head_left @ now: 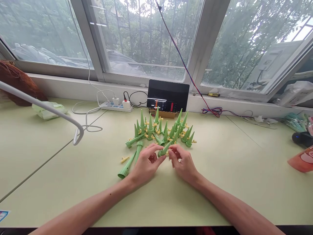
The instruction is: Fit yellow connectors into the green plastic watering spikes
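Between thumb and fingers, my left hand [148, 161] grips a green plastic watering spike [166, 148], tilted with its tip up and to the right. My right hand [183, 163] is pinched closed beside it, on a small yellow valve [167, 153] that is mostly hidden by the fingertips. Beyond both hands stands a cluster of upright green spikes [150, 128], many with yellow valves at their bases. Left of my left hand lie a loose spike [126, 167], another spike [139, 152] and a loose yellow valve [124, 159].
A black tablet [168, 93] leans behind the cluster. Farther left are a power strip [114, 106] with cables, a tissue pack [50, 110] and a white curved bar [49, 109]. Red-blue wire [212, 112] lies to the right, and an orange cup [302, 160] is at the right edge.
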{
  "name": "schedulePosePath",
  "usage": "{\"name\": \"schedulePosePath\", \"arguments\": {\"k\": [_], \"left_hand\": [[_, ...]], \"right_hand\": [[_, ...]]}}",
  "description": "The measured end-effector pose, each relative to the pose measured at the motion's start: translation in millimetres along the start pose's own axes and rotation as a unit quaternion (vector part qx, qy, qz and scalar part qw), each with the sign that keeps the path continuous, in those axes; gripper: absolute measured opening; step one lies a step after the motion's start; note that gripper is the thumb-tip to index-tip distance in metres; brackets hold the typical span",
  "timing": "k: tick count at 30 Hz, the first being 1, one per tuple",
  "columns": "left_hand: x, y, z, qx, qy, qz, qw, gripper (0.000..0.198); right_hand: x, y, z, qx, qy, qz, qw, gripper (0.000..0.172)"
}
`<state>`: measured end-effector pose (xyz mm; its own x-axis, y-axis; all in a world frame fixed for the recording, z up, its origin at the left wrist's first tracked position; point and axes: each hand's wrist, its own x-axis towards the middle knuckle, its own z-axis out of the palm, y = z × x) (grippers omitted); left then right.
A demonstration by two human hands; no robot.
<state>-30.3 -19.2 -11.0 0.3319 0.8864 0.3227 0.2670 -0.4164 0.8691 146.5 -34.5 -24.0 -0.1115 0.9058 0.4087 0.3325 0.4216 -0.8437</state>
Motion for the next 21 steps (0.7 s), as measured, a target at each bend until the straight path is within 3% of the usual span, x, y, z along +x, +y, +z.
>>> {"name": "schedulePosePath", "arguments": {"k": [7, 21], "left_hand": [[-1, 2, -3.1, 0.008, 0.015, -0.076, 0.997, 0.032], [-1, 2, -2.1, -0.018, 0.008, -0.066, 0.998, 0.03]], "right_hand": [[-1, 0, 0, -0.059, 0.01, -0.039, 0.997, 0.022], [0, 10, -1, -0.137, -0.006, -0.118, 0.983, 0.015]]}}
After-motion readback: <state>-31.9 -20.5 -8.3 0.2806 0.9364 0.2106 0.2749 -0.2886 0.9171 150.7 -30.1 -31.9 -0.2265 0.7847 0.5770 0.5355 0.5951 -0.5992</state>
